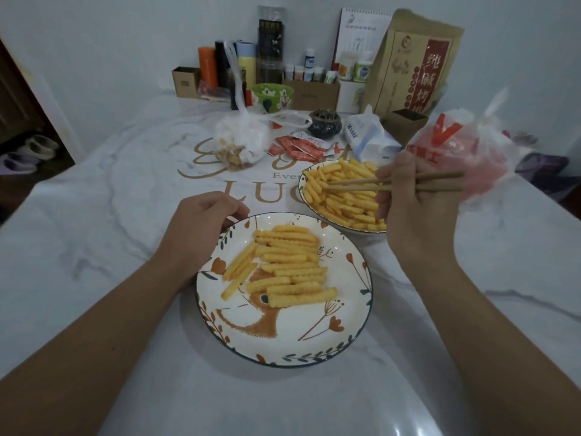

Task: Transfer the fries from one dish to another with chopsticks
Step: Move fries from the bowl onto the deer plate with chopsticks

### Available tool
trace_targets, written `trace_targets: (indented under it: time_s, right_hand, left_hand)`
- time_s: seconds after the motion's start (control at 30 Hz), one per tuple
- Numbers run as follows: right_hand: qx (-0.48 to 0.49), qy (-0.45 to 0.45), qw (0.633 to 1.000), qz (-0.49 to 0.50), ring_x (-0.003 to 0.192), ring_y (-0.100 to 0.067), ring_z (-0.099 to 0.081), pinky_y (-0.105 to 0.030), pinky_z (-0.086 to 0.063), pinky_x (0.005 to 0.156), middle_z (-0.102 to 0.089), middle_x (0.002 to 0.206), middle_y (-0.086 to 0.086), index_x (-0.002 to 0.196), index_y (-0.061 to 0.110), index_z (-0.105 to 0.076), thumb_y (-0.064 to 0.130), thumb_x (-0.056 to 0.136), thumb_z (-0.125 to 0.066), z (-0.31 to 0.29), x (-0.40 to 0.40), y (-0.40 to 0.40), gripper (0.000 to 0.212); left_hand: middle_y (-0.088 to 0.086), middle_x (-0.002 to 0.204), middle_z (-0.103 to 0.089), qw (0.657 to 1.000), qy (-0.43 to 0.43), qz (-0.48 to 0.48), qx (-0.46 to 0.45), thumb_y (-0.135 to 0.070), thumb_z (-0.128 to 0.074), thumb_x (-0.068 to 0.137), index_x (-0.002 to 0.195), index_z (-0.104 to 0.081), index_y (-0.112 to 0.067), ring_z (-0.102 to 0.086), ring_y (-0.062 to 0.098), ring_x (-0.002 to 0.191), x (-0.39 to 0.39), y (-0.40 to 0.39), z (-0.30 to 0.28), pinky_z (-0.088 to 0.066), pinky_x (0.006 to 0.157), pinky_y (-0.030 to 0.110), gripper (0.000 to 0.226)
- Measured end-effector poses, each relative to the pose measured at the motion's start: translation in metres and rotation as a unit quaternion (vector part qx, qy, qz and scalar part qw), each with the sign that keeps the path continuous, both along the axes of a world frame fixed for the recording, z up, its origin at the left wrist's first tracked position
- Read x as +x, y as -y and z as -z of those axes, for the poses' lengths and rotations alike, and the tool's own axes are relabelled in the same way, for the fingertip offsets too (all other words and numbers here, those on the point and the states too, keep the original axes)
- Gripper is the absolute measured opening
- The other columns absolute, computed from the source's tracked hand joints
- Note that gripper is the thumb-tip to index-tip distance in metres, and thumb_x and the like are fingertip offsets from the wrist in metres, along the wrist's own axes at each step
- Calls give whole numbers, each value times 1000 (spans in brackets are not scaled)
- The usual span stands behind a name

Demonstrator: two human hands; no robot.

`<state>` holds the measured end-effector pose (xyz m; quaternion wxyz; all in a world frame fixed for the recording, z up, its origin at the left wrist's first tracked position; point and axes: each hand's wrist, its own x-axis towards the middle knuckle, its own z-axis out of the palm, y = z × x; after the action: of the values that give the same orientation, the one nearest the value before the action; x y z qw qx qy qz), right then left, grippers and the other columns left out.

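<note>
Right hand [405,202] pinches the chopsticks [393,183], tips in the fries [342,196] piled in the far bowl [302,196], left hand [201,228] loosely curled at the plate [314,344] rim; ridged fries could slip mid-carry onto the table.

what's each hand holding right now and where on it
The right hand holds the chopsticks near their upper end, tips in the far dish's fries. The left hand holds nothing, resting beside the near plate.

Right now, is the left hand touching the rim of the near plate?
Touching. The head view shows the left hand resting curled against the upper left rim of the near plate, fingers overlapping the edge with no visible gap.
</note>
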<state>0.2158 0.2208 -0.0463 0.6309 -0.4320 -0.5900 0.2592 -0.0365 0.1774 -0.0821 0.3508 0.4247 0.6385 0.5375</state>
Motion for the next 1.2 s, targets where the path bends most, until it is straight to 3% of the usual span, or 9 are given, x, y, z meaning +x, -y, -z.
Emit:
trace_targets:
  time_s: [0.13,0.27,0.37,0.53,0.67,0.87,1.0,1.2]
  right_hand:
    - [0,-99,995,14,48,-13,-50,-26,-38,43,-54,55,-3,81,7,-66,32,109,-44,-14,5,10,44]
    - [-9,-161,987,-4,41,-16,-46,-23,-35,40,-53,52,-6,74,8,-66,36,109,-40,-33,16,16,53]
    - [-61,-139,985,-85,40,-20,-43,-24,-31,39,-53,53,-9,65,12,-68,39,109,-41,-50,23,11,57]
    - [-129,-104,956,-243,43,-22,-40,-26,-27,40,-50,52,-9,65,10,-68,40,105,-43,-43,20,14,56]
    - [-139,-129,956,-226,46,-21,-42,-26,-30,40,-49,55,-10,62,14,-68,37,106,-43,-24,15,22,56]
    - [-155,-76,959,-223,47,-21,-42,-25,-31,40,-50,55,-11,59,18,-69,32,106,-45,-16,10,25,55]
    - [-157,-127,956,-214,45,-17,-40,-24,-26,40,-48,57,-9,60,13,-66,25,106,-47,-20,19,22,52]
    - [-118,-206,963,-129,45,-18,-39,-31,-24,46,-47,55,-9,67,11,-67,41,106,-43,-21,26,14,55]
  left_hand:
    - [-2,79,-76,999,-29,-24,16,-17,-53,98,78,-78,-15,-68,20,73,2,4,-2,-56,71,38,32]
    - [-3,83,-77,997,-44,-46,40,-18,-54,97,79,-76,-14,-72,22,73,10,5,-6,-57,70,38,29]
    - [4,83,-77,997,-51,-44,38,-18,-55,96,81,-77,-13,-73,20,70,14,2,-8,-57,71,39,27]
    - [8,88,-77,997,68,-34,18,-14,-57,91,84,-75,-4,-73,24,73,3,3,-4,-56,67,37,21]
    - [1,85,-76,997,73,-21,24,-12,-56,92,84,-73,-1,-69,19,71,2,5,-3,-55,66,33,21]
    - [-2,83,-75,998,62,-5,26,-14,-58,93,80,-74,-8,-67,17,73,1,5,0,-53,68,33,22]
    - [-2,84,-76,998,59,-8,29,-14,-57,94,82,-75,-8,-68,17,74,0,6,0,-54,69,32,22]
    - [2,86,-75,999,12,11,31,-20,-56,97,78,-76,-17,-67,16,76,1,7,2,-54,72,37,28]
